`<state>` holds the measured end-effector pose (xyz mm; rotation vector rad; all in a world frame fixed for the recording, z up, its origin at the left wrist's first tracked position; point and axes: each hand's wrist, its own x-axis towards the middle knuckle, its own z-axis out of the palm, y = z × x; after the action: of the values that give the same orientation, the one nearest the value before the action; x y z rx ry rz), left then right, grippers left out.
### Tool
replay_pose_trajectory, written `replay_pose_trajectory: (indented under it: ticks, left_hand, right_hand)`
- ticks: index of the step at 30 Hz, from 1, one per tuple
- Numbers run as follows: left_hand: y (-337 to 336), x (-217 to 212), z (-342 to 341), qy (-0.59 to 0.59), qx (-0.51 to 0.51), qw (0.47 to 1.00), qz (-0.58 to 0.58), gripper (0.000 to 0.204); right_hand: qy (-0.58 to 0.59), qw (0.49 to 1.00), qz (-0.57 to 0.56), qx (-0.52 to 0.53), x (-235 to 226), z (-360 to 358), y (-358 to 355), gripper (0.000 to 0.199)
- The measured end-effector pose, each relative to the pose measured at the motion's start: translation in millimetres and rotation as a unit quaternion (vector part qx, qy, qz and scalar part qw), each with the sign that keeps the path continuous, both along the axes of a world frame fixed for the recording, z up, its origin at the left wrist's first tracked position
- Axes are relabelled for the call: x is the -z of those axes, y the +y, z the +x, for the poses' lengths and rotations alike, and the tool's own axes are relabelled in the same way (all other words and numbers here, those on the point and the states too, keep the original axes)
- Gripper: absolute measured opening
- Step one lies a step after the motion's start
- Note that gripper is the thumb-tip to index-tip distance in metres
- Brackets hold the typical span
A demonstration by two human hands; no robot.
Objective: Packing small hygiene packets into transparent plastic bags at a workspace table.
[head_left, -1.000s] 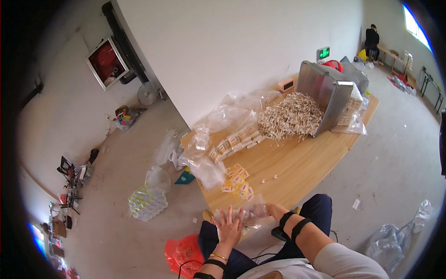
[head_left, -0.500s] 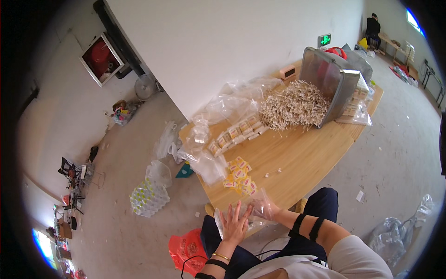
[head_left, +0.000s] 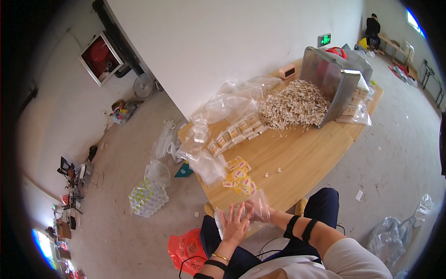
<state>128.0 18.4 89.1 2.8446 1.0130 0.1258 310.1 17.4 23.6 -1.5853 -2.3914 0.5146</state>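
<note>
Near the table's front edge, over my lap, is a clear plastic bag (head_left: pixel 265 201). My left hand (head_left: pixel 235 225) lies flat against the bag with its fingers spread. My right hand (head_left: pixel 257 210) shows through the clear film, which covers it up to about the wrist; its fingers are partly hidden behind the plastic and the left hand. Just beyond the hands is a loose pile of yellow and white printed cards (head_left: pixel 239 176). Farther back a row of small packs of cotton swabs (head_left: pixel 235 133) leads to a large heap of loose cotton swabs (head_left: pixel 293 106).
A grey plastic bin (head_left: pixel 338 86) lies tipped on the wooden table (head_left: pixel 297 153) behind the swabs. Clear plastic sheeting (head_left: pixel 232 100) lines the back edge. A red bag (head_left: pixel 186 249) is beside my left leg. A bag with green-dotted contents (head_left: pixel 149 195) lies on the floor.
My right hand has shifted slightly left, closer to the left hand, and the clear film around it stands up a little differently. My left hand stays spread in nearly the same place.
</note>
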Motion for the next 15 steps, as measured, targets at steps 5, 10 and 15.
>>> replay_pose_trajectory:
  ticks: [5,10,15]
  left_hand:
    - [16.5,-14.6,3.4,-0.105,-0.005,0.993,-0.051,0.056]
    - [60.3,0.3,-1.5,-0.118,-0.028,0.993,-0.008,0.035]
    - [59.4,12.8,14.0,-0.220,-0.063,0.968,-0.099,0.018]
  right_hand:
    - [0.080,0.996,0.040,0.028,16.5,3.0,2.1,0.068]
    - [0.155,0.985,0.067,0.018,16.8,-5.1,1.8,0.069]
    - [0.028,0.998,-0.059,0.025,15.6,-7.0,6.2,0.057]
